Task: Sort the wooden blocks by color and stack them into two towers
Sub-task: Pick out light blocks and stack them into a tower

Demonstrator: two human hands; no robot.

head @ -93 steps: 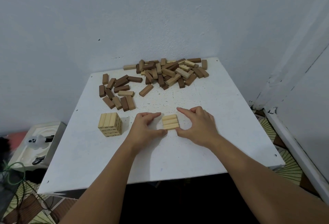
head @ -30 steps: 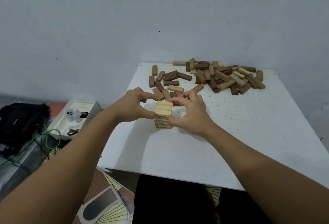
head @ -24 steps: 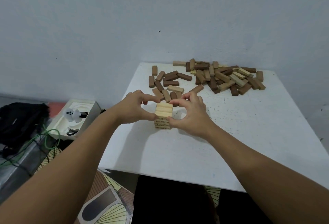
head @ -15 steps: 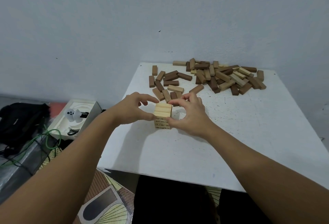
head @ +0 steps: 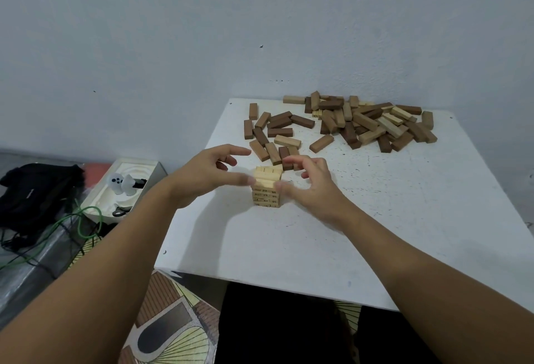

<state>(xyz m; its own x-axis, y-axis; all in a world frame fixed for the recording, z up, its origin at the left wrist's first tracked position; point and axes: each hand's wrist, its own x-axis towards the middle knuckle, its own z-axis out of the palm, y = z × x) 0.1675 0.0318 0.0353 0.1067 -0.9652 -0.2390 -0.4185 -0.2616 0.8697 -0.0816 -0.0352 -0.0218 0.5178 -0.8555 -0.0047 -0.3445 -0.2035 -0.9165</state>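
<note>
I see a short light-wood tower [head: 267, 187] standing on the white table [head: 375, 219], pale blocks in crossed layers with dark printed marks on their sides. My left hand [head: 206, 176] and right hand [head: 310, 183] flank it, fingers loosely spread; the left thumb tip touches the top layer's left edge, though motion blur hides whether either hand grips. Beyond them lies the unsorted pile of brown and pale blocks [head: 370, 123].

One head-worn view looks forward and down, close over the table [head: 375, 233]
</note>
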